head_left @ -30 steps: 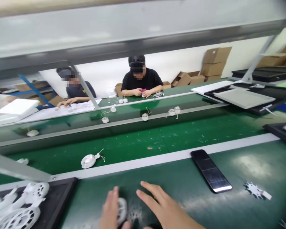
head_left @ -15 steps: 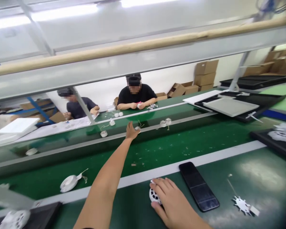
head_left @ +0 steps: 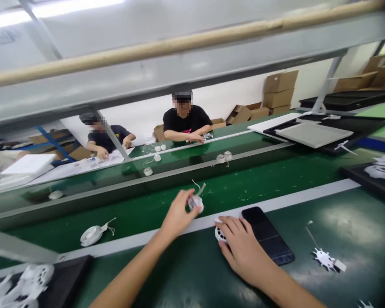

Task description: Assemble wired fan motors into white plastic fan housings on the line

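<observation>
My left hand (head_left: 179,214) grips a small round white part (head_left: 197,205) with thin wires sticking up from it, above the green belt near its pale front edge. Under the fingers of my right hand (head_left: 242,246) lies a white slotted round housing (head_left: 220,234), partly covered, on the dark green worktop. A black phone (head_left: 269,237) lies just right of that hand. Farther right is a white spiked disc (head_left: 324,259) with a wire and a small white block. A white round part with a lead (head_left: 94,234) rests on the belt to the left.
Black trays with white parts stand at the lower left (head_left: 69,278) and right (head_left: 353,171). Small white coils (head_left: 223,157) sit beyond the grey rail (head_left: 179,167). Two co-workers sit opposite. A metal post (head_left: 111,134) and an overhead beam cross the view.
My left hand has drawn back from the far rail toward me, carrying the wired white part. My right hand stays on the slotted housing. The co-worker opposite has lowered their hands to the table.
</observation>
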Action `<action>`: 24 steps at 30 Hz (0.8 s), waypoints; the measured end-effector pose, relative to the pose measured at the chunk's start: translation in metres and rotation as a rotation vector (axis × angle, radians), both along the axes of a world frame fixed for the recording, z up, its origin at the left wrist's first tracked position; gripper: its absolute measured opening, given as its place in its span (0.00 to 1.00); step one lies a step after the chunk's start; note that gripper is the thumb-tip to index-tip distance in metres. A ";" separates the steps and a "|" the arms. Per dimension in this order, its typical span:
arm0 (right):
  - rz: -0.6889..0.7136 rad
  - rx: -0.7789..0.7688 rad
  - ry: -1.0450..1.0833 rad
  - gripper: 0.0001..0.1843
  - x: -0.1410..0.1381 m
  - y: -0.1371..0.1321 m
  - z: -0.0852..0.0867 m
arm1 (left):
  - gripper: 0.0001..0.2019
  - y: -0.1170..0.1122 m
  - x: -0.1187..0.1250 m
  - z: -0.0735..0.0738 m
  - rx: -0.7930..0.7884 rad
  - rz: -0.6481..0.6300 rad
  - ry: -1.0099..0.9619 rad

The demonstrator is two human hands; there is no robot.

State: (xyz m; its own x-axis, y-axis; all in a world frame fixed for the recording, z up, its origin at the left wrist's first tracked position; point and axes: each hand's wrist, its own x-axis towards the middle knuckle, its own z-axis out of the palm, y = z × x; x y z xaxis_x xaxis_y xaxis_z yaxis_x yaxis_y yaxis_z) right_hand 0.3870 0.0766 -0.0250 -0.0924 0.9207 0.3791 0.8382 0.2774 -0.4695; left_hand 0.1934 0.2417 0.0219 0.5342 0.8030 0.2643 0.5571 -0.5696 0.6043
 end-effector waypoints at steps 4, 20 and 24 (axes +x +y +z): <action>0.129 -0.043 0.055 0.20 -0.005 -0.010 0.009 | 0.32 -0.116 -0.046 -0.035 -0.152 -0.166 0.001; 0.363 -0.178 0.366 0.13 -0.038 -0.025 -0.002 | 0.26 -0.140 -0.080 -0.044 -0.255 -0.244 -0.020; 0.328 -0.184 0.324 0.09 -0.041 -0.025 0.000 | 0.29 -0.141 -0.082 -0.049 -0.267 -0.215 -0.021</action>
State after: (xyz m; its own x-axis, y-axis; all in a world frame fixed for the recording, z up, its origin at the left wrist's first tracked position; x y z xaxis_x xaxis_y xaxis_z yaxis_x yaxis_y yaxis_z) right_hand 0.3459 0.0512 -0.0250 -0.2926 0.9172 0.2704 0.5236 0.3903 -0.7573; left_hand 0.1113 0.1003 -0.0271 0.6953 0.7150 0.0733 0.4270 -0.4930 0.7580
